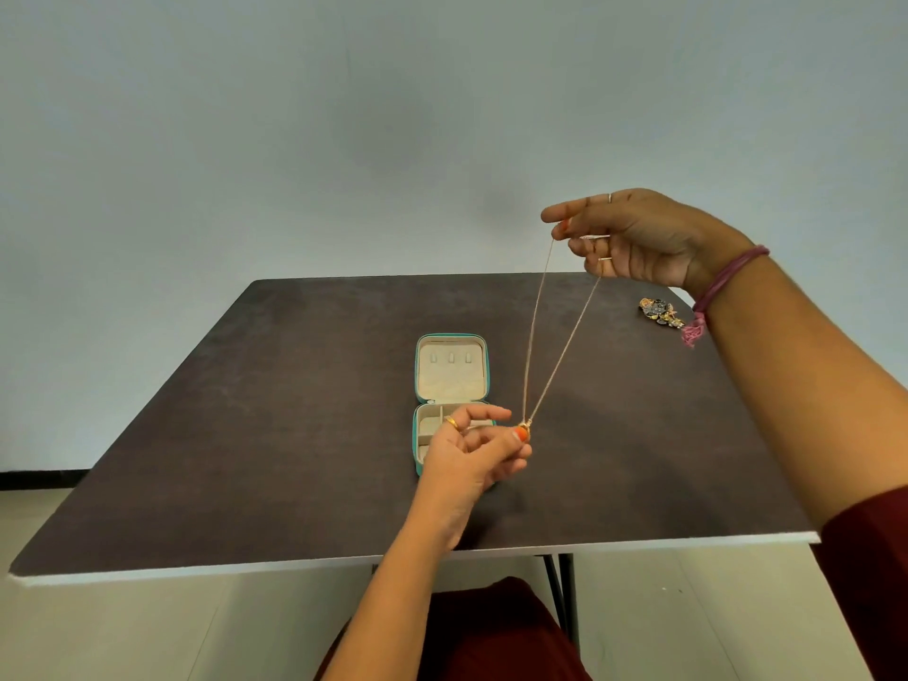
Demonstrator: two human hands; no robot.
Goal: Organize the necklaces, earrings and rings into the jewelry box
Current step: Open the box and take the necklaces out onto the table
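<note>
A thin gold necklace (555, 336) hangs stretched in a long V above the table. My right hand (634, 235), raised high, pinches the two upper ends of the chain. My left hand (479, 452) pinches the small pendant (524, 426) at the bottom of the V, just right of the box. The teal jewelry box (452, 371) lies open on the table, its beige lid with three small tabs at the back, its divided tray partly hidden behind my left hand. A small heap of dark and gold jewelry (661, 312) lies at the far right of the table.
The dark brown table (245, 435) has a white front edge and black legs under its right side. A plain pale wall stands behind it. My lap in dark red cloth (491, 631) is below the table edge.
</note>
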